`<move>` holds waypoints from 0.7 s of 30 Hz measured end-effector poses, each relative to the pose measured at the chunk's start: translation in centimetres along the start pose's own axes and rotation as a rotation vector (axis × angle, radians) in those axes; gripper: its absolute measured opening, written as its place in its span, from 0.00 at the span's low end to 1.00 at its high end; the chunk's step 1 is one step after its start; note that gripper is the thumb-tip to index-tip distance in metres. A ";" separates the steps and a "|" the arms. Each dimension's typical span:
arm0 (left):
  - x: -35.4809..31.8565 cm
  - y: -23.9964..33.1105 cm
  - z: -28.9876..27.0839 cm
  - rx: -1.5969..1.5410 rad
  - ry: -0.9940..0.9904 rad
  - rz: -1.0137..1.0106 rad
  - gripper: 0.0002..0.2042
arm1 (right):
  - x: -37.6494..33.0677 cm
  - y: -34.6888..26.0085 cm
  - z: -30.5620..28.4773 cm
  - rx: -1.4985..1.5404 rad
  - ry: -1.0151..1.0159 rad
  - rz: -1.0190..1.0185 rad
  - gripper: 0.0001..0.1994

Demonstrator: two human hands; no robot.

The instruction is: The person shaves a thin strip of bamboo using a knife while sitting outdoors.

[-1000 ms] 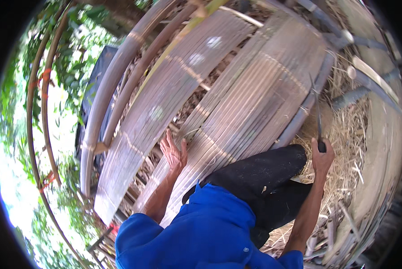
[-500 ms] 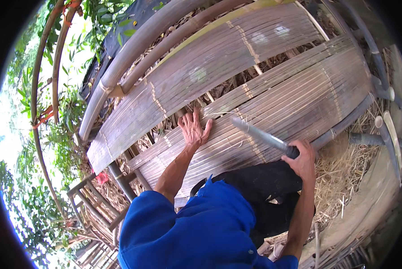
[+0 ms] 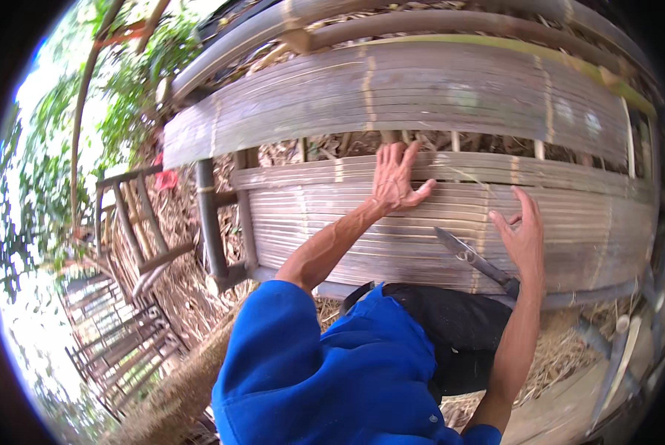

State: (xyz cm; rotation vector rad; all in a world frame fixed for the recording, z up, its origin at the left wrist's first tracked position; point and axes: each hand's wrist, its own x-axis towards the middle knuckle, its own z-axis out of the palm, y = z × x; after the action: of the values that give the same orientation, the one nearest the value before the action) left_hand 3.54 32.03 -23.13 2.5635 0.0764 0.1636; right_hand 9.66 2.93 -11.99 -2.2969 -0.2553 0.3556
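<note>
A bamboo slat bench stretches in front of me, with a long gap between its two slatted panels. My left hand rests on the near panel, fingers spread and their tips at the gap. A knife with a dark handle lies on the slats, its blade pointing left and away from me. Just above it is my right hand, its fingers apart and nothing in them. A thin pale strip runs over the slats between my two hands.
Thick bamboo rails form the bench's far side. A bamboo chair frame and a slatted bamboo piece stand at the left. Dry leaves and straw cover the ground. Cut bamboo poles are at the right.
My right hand has let go of the knife, which now lies on the bench, and has moved away from me. My left hand stays on the slats. The view has turned.
</note>
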 end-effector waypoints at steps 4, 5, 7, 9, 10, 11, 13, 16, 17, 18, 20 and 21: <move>-4.4 -4.5 -3.6 0.056 0.154 -0.096 0.42 | 1.4 2.7 3.5 -0.195 -0.189 0.011 0.17; -6.2 -6.6 -4.7 0.069 0.186 -0.163 0.43 | 1.5 3.7 3.6 -0.228 -0.199 -0.020 0.15; -11.6 -13.0 -6.9 0.205 0.269 -0.321 0.48 | 1.0 3.2 2.7 -0.129 -0.167 0.000 0.14; -16.2 -17.8 -9.3 0.369 0.331 -0.553 0.46 | -0.4 3.7 -0.3 -0.064 -0.129 0.123 0.14; -18.6 -19.8 -10.8 0.452 0.349 -0.617 0.45 | -0.9 5.0 -2.3 -0.081 -0.129 0.196 0.13; -20.6 -21.5 -11.9 0.515 0.328 -0.744 0.45 | -1.9 7.2 -5.4 0.156 -0.083 0.308 0.11; -22.3 -22.8 -13.1 0.451 0.398 -0.825 0.44 | -5.0 10.9 -9.8 0.503 0.389 0.503 0.11; -21.1 -24.0 -11.6 0.500 0.439 -0.766 0.43 | -12.3 20.8 -23.0 0.472 0.374 0.557 0.20; -20.3 -24.0 -11.0 0.420 0.464 -0.726 0.43 | -14.9 21.9 -26.2 0.425 0.383 0.604 0.21; -19.7 -23.9 -10.4 0.339 0.488 -0.687 0.43 | -17.1 23.7 -27.4 -0.384 0.342 0.430 0.26; -19.8 -23.9 -11.1 0.274 0.476 -0.702 0.43 | -16.8 23.5 -25.2 -1.057 0.398 0.392 0.33; -21.1 -24.3 -12.2 0.366 0.421 -0.720 0.44 | -13.5 19.6 -20.7 -0.856 0.345 0.420 0.35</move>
State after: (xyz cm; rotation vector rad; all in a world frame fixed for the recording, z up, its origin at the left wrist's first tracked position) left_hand -19.48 57.07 -28.23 2.6227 1.2611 0.4325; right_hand 5.25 -28.28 -10.45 -3.2053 0.3256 0.0336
